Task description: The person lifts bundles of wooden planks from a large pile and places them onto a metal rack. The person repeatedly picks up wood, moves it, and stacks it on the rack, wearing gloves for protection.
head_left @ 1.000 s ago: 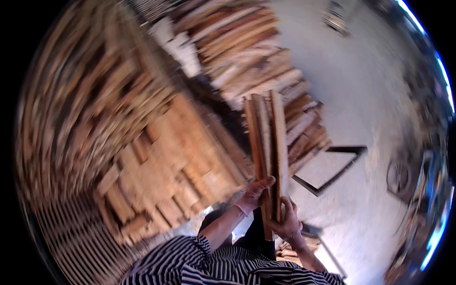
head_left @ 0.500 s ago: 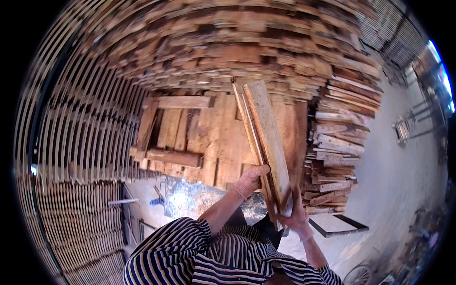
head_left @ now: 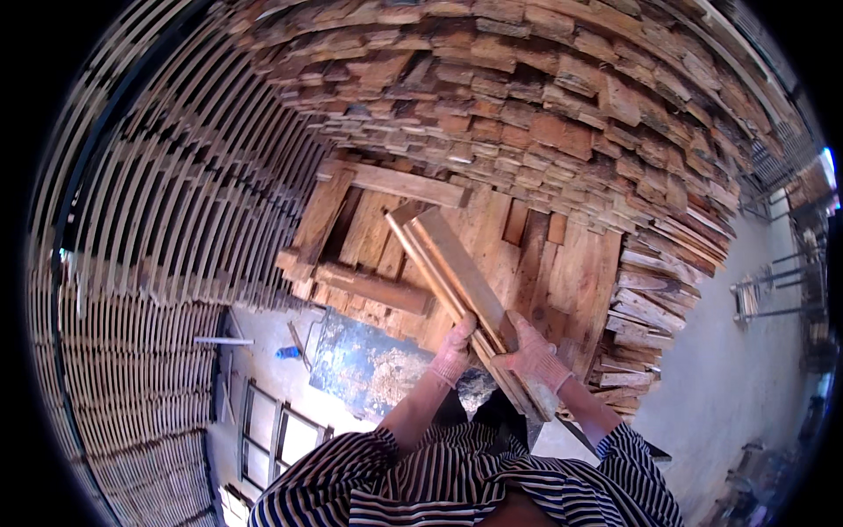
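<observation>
Two or more narrow wooden boards (head_left: 465,279) lie side by side in my hands, slanting from the far left toward my body. Around their left edge, my left hand (head_left: 454,351) is closed, thumb up. On the opposite side my right hand (head_left: 536,353) grips them, its thumb over the top face. Both hands wear thin, pale knitted gloves. Beneath the boards is a low stack of flat planks (head_left: 479,230), with a few loose planks (head_left: 373,288) laid along its left part.
A tall wall of piled board ends (head_left: 527,114) rises at the far side. Slatted racks (head_left: 176,184) of spaced strips stand left. Split boards (head_left: 645,303) are heaped right of the stack. A dark, dusty sheet (head_left: 360,364) and a blue object (head_left: 286,352) lie on the floor.
The boards have swung so their far end points more to the left and sits lower. My right hand has shifted farther up along them. The whole view has turned somewhat.
</observation>
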`<state>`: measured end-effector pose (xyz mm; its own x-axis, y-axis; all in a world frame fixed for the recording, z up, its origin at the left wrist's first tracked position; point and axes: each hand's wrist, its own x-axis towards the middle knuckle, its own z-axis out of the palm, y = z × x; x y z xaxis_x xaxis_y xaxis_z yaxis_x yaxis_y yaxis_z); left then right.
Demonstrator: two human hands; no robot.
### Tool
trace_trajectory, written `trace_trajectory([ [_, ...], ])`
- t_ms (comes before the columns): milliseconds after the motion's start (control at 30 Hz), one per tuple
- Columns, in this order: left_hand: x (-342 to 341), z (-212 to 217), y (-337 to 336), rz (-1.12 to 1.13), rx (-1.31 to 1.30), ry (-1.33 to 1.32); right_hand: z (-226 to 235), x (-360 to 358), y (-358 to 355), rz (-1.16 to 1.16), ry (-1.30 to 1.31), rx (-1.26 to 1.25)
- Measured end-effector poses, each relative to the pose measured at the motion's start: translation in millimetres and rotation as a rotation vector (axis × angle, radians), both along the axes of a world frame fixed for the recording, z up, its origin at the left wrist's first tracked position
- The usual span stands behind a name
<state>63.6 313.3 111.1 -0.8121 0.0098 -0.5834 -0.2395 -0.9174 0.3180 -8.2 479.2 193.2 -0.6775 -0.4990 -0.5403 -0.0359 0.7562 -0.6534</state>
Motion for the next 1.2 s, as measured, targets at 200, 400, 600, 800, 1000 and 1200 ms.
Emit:
trace_trajectory([
  [200,1.4,-4.5,-26.1,0.165,-0.156,0.102,-24.5,-78.8,6.0,-0.065,-0.029,-0.009],
  [400,20.6,-32.9,-39.8,0.187,0.258,0.052,-124.0,-230.6,72.3,0.114,0.516,0.326],
  [600,42.3,-61.6,-48.5,0.211,-0.032,0.032,-173.4,-280.3,24.2,0.161,0.565,0.47],
  [800,29.3,-82.7,-40.5,0.077,0.02,0.02,-179.2,-297.4,24.5,0.17,0.539,0.426],
  [1000,-11.0,-79.5,-20.8,-0.036,-0.028,0.147,-166.2,-261.0,0.4,0.117,0.676,0.597],
  [1200,-33.5,-62.3,-14.3,-0.078,-0.173,0.142,-106.2,-74.6,-40.0,0.313,0.147,-0.11],
])
